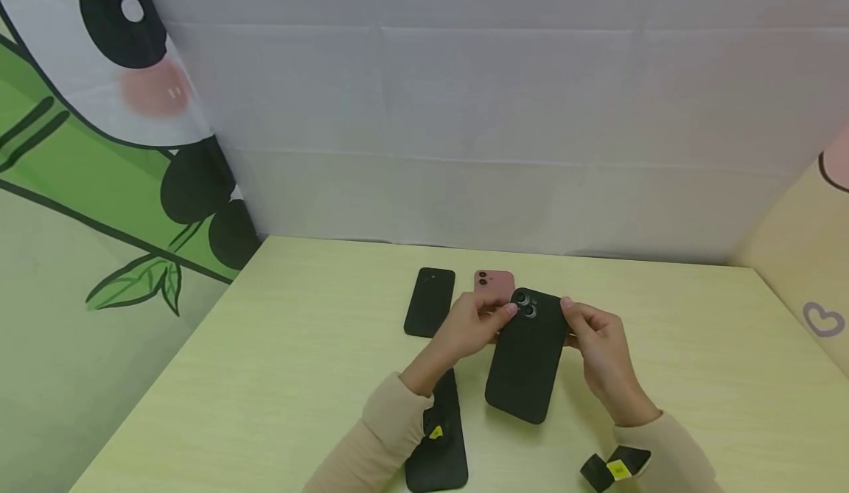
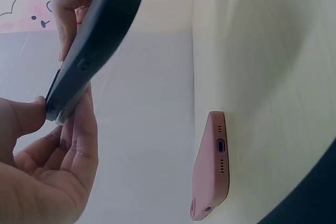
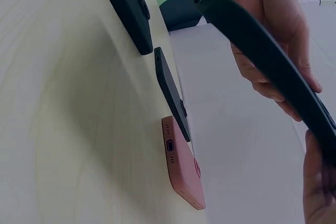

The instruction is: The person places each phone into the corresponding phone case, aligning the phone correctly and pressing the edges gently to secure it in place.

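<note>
Both hands hold a phone in a black case (image 1: 527,368) above the table, its camera side up and its lens end tilted away from me. My left hand (image 1: 469,325) pinches its upper left corner beside the lenses. At the upper right corner, my right hand (image 1: 602,349) pinches the edge between thumb and fingers. In the left wrist view the cased phone (image 2: 100,35) appears edge-on, speaker holes at its lower end. A pink phone (image 1: 502,281) lies behind my left hand, partly covered by it; its charging port shows in the right wrist view.
A black phone (image 1: 430,301) lies at the back, left of the pink one. Another long black phone (image 1: 438,467) lies nearer me, partly hidden under my left forearm. The pale yellow table (image 1: 278,375) meets a white wall sheet (image 1: 464,110) at the back and printed side panels.
</note>
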Demonstrator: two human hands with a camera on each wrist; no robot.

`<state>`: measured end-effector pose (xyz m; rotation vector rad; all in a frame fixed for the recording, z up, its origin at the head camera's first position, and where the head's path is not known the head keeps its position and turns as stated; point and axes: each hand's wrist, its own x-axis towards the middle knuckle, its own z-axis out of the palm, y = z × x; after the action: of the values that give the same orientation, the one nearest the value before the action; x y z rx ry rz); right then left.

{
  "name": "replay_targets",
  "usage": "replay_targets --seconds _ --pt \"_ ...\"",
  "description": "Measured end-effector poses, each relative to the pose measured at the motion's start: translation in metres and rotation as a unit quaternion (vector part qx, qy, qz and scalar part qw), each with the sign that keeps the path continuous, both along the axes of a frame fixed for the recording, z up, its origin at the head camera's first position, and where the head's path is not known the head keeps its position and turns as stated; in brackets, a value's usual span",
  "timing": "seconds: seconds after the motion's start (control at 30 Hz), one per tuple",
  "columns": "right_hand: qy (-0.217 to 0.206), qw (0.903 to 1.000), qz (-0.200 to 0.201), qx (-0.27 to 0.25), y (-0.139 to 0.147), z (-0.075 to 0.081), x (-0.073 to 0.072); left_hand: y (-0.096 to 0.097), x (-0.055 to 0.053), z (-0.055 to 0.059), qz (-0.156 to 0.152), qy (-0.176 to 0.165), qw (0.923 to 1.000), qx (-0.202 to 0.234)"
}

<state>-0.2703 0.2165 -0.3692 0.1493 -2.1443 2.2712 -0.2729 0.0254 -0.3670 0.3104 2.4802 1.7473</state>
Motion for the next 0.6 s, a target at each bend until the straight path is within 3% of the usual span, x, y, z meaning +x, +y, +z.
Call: replay_targets --seconds 0.4,0.6 --pt "-0.011 0.9997 0.02 0.002 0.0023 0.0016 0.0005 0.0062 0.0049 -0.0009 0.044 0.02 0.9988 -0.009" --pt "-0.018 0.9994 0.029 0.005 0.0023 0.0024 0.0009 0.006 0.004 -0.0026 0.047 -0.023 0.998 0.036"
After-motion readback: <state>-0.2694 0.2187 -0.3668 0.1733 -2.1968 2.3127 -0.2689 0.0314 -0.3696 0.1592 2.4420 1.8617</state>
